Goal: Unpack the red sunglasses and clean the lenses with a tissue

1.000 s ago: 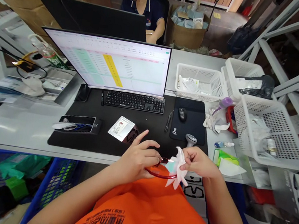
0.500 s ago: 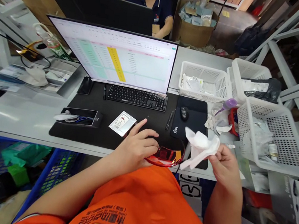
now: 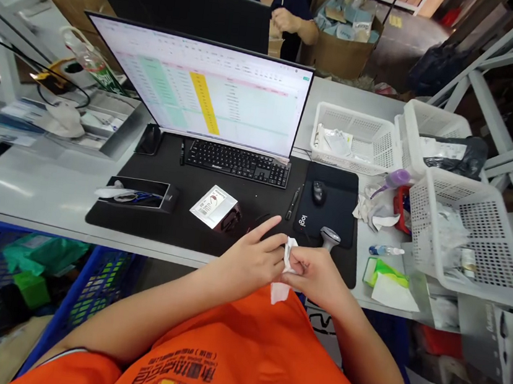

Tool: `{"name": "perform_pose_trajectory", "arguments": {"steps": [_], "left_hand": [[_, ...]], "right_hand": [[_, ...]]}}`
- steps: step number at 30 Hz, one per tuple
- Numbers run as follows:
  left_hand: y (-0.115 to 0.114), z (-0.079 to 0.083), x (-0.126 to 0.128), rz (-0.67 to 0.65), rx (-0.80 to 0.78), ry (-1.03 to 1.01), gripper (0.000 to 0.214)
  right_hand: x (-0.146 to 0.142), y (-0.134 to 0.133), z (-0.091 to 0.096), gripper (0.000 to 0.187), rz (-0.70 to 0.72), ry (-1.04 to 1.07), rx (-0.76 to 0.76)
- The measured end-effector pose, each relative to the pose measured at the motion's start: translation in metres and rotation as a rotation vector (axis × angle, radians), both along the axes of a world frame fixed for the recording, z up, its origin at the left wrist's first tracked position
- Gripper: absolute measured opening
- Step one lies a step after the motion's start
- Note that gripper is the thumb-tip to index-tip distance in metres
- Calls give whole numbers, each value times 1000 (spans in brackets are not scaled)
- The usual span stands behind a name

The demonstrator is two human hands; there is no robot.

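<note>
My right hand (image 3: 321, 278) pinches a crumpled white tissue (image 3: 279, 293) low in front of my orange shirt. My left hand (image 3: 251, 258) is right against it, index finger stretched out and the other fingers curled. The red-tinted glasses seen in that hand a moment ago are almost wholly hidden behind both hands; a thin dark piece above the left hand may be their temple. Just beyond my left hand, a small white box (image 3: 211, 206) with a label and a picture of glasses rests on the black desk mat (image 3: 181, 232).
A barcode scanner (image 3: 330, 237) lies by the mouse pad (image 3: 337, 196). Behind are a keyboard (image 3: 241, 163) and monitor (image 3: 198, 91). White baskets (image 3: 470, 237) line the right, an open black box (image 3: 139, 193) stands left. A co-worker (image 3: 287, 21) sits opposite.
My right hand has moved left with the tissue to meet my left hand. The glasses have gone out of sight behind the hands. The co-worker's hand has risen.
</note>
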State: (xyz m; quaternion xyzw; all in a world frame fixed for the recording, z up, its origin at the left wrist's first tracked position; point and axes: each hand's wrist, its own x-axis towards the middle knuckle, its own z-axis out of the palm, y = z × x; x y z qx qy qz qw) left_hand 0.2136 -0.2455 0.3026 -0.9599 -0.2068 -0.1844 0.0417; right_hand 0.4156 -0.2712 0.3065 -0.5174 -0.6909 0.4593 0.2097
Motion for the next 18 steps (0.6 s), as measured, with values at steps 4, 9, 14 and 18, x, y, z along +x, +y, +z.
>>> {"name": "perform_pose_trajectory", "arguments": {"steps": [4,9,14,18], "left_hand": [[1,-11,-2,-5,-44,-2,10],[-2,-25,-2,-47,-108,-67,8],[1,-48,0,-73,-82,-121,28],[8,-66,4,-49,87,-237,20]], "right_hand": [[5,8,-15,51,-2,294,-308],[15,10,-32,55,76,498,-545],[4,1,-55,49,-66,338,-355],[-6,0,-85,50,-130,234,-232]]}}
